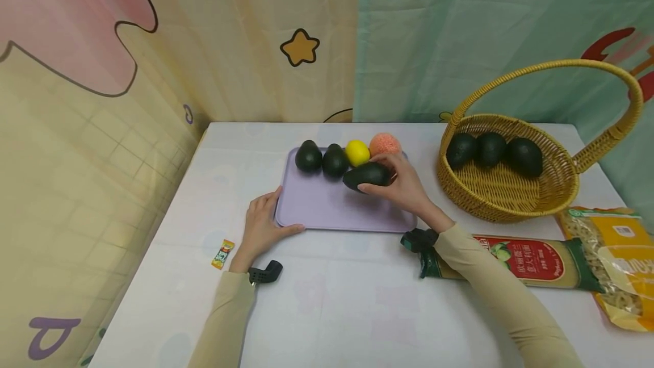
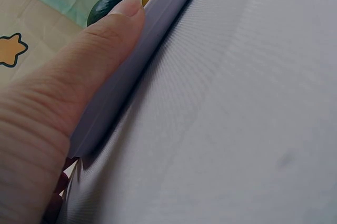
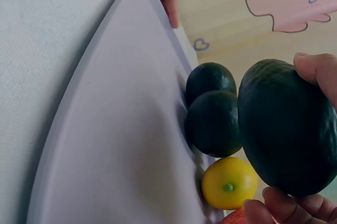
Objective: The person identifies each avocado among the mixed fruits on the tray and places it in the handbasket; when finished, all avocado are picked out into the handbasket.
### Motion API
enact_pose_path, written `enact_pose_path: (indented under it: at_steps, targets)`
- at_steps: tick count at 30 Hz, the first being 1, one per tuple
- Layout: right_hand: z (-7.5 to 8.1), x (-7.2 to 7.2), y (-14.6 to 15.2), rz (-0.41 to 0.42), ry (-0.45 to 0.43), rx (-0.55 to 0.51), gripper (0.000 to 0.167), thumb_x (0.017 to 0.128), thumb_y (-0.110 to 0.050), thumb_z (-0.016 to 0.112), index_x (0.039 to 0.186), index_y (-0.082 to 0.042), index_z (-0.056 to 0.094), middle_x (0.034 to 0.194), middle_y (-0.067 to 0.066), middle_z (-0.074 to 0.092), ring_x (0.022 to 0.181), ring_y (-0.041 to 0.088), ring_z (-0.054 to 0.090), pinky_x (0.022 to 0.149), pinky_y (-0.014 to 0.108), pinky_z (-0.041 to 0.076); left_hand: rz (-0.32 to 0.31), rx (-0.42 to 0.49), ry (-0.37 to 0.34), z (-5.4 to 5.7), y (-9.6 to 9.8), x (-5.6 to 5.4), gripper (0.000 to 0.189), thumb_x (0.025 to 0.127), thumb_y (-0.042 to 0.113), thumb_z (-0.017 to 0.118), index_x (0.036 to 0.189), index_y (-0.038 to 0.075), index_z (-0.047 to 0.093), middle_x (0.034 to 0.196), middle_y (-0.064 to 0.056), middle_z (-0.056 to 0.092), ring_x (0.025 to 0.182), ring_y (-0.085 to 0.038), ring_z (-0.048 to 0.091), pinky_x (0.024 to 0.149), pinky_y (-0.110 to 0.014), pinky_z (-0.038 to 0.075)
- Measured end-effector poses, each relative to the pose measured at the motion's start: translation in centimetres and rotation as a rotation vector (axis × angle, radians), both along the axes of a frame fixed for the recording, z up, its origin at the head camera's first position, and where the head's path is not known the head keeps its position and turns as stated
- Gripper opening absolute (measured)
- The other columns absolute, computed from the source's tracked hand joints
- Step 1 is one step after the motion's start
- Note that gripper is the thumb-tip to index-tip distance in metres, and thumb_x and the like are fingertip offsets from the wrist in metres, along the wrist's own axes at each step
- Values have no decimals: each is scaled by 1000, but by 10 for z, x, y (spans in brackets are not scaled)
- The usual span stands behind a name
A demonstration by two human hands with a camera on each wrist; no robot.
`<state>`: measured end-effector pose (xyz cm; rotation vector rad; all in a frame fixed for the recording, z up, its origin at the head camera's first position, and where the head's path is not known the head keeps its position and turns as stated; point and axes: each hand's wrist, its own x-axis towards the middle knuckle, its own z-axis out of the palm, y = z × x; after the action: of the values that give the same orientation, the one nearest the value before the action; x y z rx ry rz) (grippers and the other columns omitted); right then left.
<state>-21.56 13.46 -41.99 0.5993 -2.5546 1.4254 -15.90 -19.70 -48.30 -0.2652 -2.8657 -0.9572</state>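
– Cartoon-print curtains at back, white table in front. Head view, go.
– Right hand grasps one avocado, thumb on the near side, fingers round the far side. It's over the right half of the lilac tray.
– Long axis?
– Roughly left-right, narrow end pointing left, away from that palm. Left hand is well apart: spread round the tray's near-left corner, fingers extended, touching, not clenched.
– Rest of the tray?
– Back edge, left to right: two avocados, lemon, coral-pink fruit. Wicker basket off right, three more avocados inside.
– Left wrist?
– Left thumb lies across the tray rim. Right hand doesn't show.
– Right wrist?
– Thumb and fingertips on opposite sides of the avocado, lemon near the fingertips. Looks lifted; can't confirm clearance.
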Motion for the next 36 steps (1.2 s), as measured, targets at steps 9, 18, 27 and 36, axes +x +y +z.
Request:
enact_pose_path:
  at_steps: [9,18,27,36]
  targets:
    - [11,2,7,-69,74,-36,53,70,-34,85,113,-17,59,97,3,44,83,17,43,64,35,44,3,-1,-6,1,0,0,108,64,51,83,149,9,31,139,-18,39,128,-35,27,104,-51,20]
    - [25,6,16,-105,156,-124,58,69,-19,87,119,-12,58,99,5,46,80,17,42,58,33,42,2,-13,-6,1,-1,0,108,65,52,83,149,9,30,139,-18,39,129,-35,26,104,-51,20]
    - [58,26,22,-162,263,-182,54,68,2,83,116,4,58,97,16,45,81,17,39,61,19,42,-3,8,20,3,1,0,107,64,51,83,148,7,33,137,-19,41,127,-36,28,104,-50,21]
    - [77,36,36,-134,365,-369,52,70,4,80,115,11,55,99,-2,43,80,12,43,62,16,43,-1,-3,13,1,0,0,107,64,52,83,148,8,32,138,-18,40,127,-36,28,103,-50,21]
